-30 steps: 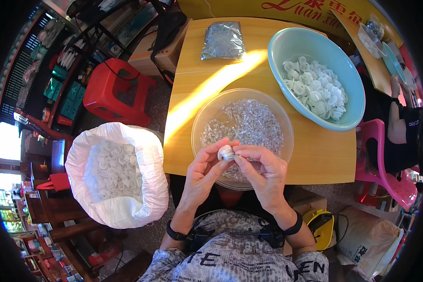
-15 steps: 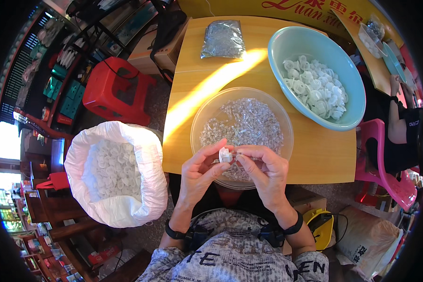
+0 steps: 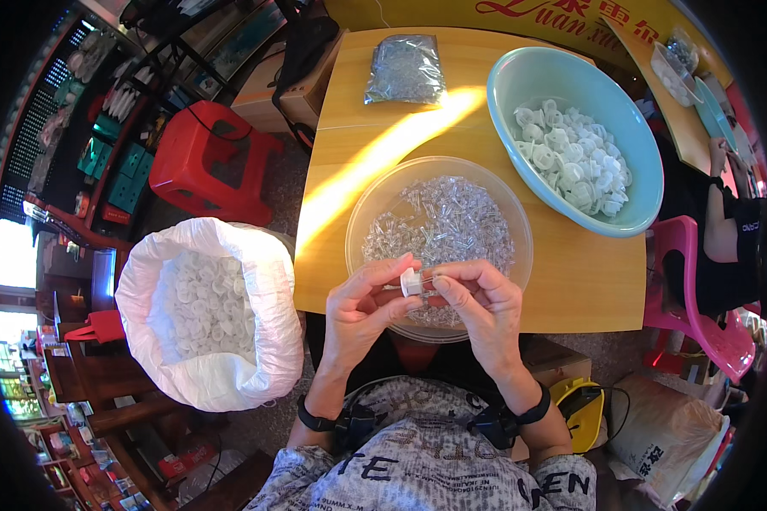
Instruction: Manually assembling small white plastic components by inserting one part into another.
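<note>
Two bowls: clear (image 3: 362, 213) at six o'clock, blue (image 3: 520, 77) at two. One sack (image 3: 256, 281), one bag (image 3: 405, 68), two stools (image 3: 213, 162).

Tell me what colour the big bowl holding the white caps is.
Pale turquoise blue; the big bowl shows clearly in the head view.

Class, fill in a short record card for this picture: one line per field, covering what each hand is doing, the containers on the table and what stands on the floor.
left hand: pinches a small white cap from the left
right hand: fingertips on the same cap, from the right
clear bowl: under the hands, filled with small transparent pieces
light blue basin: far right of the wooden table, holds white caps
clear bag: lies at the table's far edge
white sack: on the floor to the left, open, full of white pieces
red stool: beyond the sack
</note>
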Demonstrator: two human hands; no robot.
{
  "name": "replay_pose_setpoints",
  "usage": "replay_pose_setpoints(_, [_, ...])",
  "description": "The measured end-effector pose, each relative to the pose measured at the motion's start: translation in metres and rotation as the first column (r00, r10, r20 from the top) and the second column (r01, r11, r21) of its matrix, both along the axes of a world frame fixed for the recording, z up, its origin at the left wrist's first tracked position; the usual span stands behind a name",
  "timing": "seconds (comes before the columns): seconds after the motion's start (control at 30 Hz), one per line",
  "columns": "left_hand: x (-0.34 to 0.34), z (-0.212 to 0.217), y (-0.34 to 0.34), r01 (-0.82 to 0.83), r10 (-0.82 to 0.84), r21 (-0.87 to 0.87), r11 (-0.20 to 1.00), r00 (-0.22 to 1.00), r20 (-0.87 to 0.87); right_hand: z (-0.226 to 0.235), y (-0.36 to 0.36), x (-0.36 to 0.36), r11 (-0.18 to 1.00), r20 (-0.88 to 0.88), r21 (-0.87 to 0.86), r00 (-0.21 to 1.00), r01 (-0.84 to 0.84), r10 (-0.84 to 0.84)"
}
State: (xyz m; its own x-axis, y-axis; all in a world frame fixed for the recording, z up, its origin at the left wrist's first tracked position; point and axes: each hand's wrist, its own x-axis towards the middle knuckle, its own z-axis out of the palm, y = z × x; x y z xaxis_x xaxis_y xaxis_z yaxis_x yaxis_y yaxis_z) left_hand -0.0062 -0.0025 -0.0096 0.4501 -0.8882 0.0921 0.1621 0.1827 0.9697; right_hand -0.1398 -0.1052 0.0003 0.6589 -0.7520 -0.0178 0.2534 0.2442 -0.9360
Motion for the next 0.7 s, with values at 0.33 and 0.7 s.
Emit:
replay_pose_setpoints(0.33, [-0.0006, -0.0007, 0.0005, 0.002, 0.002, 0.029, 1.000, 0.987, -0.163, 0.0021, 0.0002, 0.0000, 0.961, -0.093, -0.275, 0.994, 0.037, -0.065])
replay_pose_setpoints(0.7, [0.0043, 0.0024, 0.0021, 0.097, -0.070, 0.073, 0.993, 0.950, -0.304, 0.0050, 0.0010, -0.0003, 0.964, -0.079, -0.266, 0.996, 0.028, -0.051])
